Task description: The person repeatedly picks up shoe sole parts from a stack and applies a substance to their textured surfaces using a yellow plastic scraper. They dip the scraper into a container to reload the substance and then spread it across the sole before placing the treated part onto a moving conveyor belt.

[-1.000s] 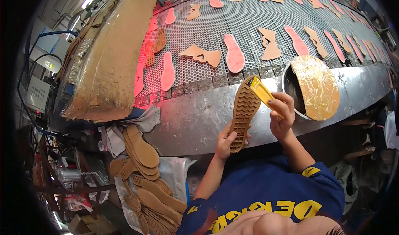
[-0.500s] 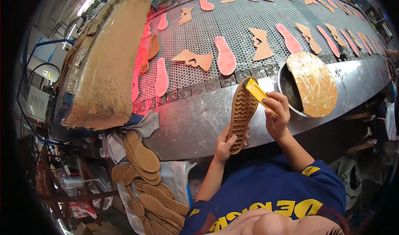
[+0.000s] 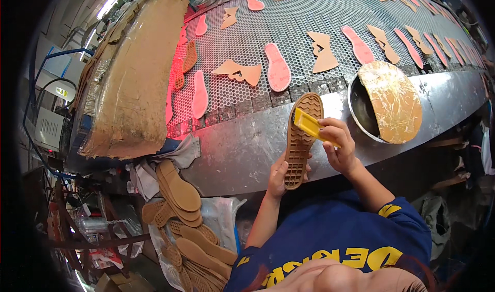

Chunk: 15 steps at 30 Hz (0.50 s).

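Much of the left hand (image 3: pixel 277 178) is hidden: its fingers pass behind the brown shoe sole (image 3: pixel 297 155), with only a few tips showing at the far edge. The yellow tool (image 3: pixel 310 127) covers a strip of the tread, and whether its end presses on the sole or hangs just above it is hard to make out. A tan board (image 3: pixel 393 103) covers most of the metal bowl (image 3: pixel 365 114) — only a dark gap shows, and the contents cannot be told. The pile of soles (image 3: pixel 178 189) at lower left runs behind the blue shirt (image 3: pixel 330 235) and off the lower edge.

The sole stands nearly upright between the two hands, tread toward the camera, in front of the metal surface (image 3: pixel 237 155). The left hand grips its lower end, thumb along the near side. The right hand (image 3: pixel 339 145) is to the right of the sole, fingers closed around the tool's handle, the tool slanting up and left across the tread.

The left forearm rises almost straight; the right one leans inward from the sleeve, wrist bent — the bowl sits just beyond it. Pink insoles (image 3: pixel 278 67) lie on the mesh belt (image 3: pixel 289 21) past the surface.
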Tool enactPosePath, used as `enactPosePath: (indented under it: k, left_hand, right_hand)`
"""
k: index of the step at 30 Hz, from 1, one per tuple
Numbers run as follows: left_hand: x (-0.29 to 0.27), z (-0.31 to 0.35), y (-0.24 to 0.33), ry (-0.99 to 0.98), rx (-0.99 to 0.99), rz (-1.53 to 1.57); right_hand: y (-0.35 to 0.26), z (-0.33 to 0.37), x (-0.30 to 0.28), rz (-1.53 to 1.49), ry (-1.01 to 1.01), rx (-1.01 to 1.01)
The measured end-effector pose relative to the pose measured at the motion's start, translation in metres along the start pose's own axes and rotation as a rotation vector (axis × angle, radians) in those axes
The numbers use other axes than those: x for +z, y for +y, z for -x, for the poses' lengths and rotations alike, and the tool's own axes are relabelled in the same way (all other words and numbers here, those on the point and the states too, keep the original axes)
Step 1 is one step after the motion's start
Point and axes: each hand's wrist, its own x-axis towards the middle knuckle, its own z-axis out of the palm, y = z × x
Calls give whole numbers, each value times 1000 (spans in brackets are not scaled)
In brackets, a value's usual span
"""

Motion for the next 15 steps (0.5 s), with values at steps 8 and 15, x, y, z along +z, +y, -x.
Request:
enactPosePath:
  k: [8, 15]
  left_hand:
    - [2, -3, -8, 81, -13, 154]
    - [6, -5, -10, 131, -27, 288]
  right_hand:
    - [-5, 18, 5, -119, -163, 5]
    - [-10, 26, 4, -148, -251, 18]
